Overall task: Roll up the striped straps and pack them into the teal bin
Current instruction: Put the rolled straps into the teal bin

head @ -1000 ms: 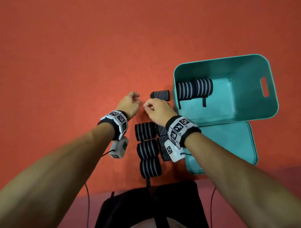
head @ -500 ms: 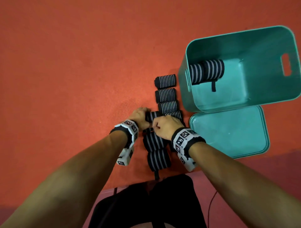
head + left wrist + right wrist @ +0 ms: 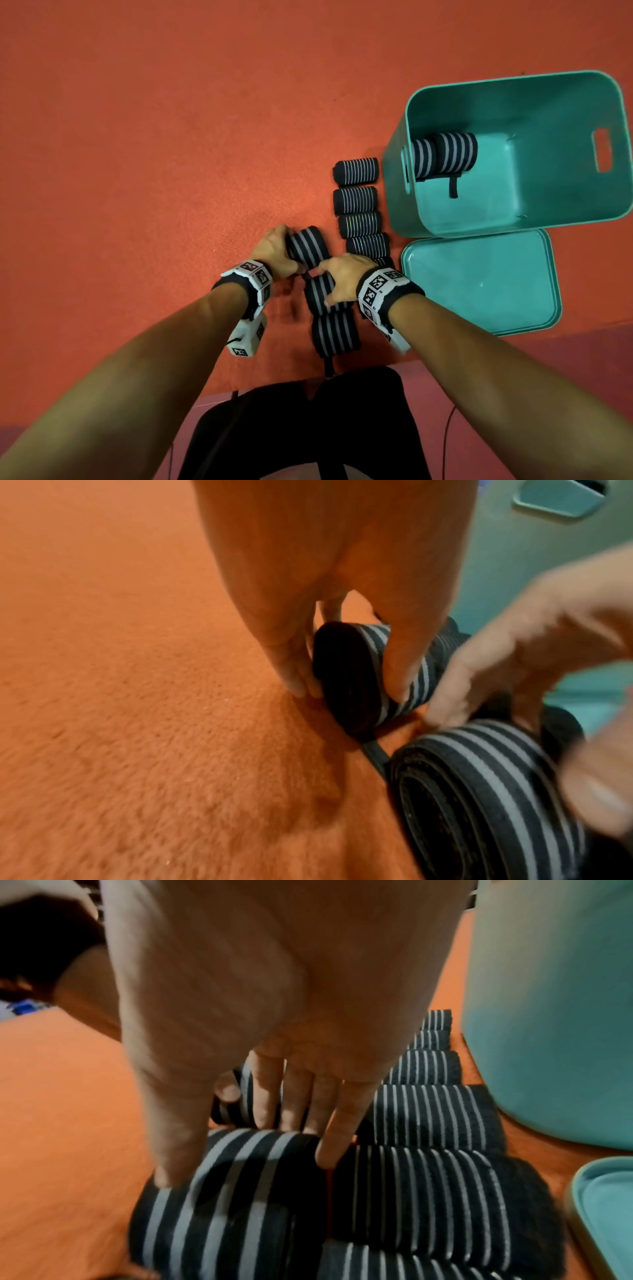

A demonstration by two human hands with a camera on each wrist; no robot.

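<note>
Right hand (image 3: 344, 277) dropping back toward 6 o'clock since half a second ago, now clasping the middle black fabric roll with wide grey stripes (image 3: 320, 296). Left hand (image 3: 274, 255) gripping the far wide-striped roll (image 3: 306, 248), tilting it toward 10 o'clock against orange carpet (image 3: 171, 171).

Step, judged: gathering rolls for the open teal plastic bin (image 3: 397, 192) at 2 o'clock. Next move is calling for a lift over its near wall.

Counting:
- three wide-striped rolls at hand
- two binned rolls (image 3: 445, 154)
- six fine-striped rolls (image 3: 356, 200) at 1 o'clock (right wrist view)
- one bin
- one flat teal lid (image 3: 479, 284) at 3 o'clock

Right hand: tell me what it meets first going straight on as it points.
The right hand would likely meet the roll that the left hand grips, just past its fingertips.
</note>
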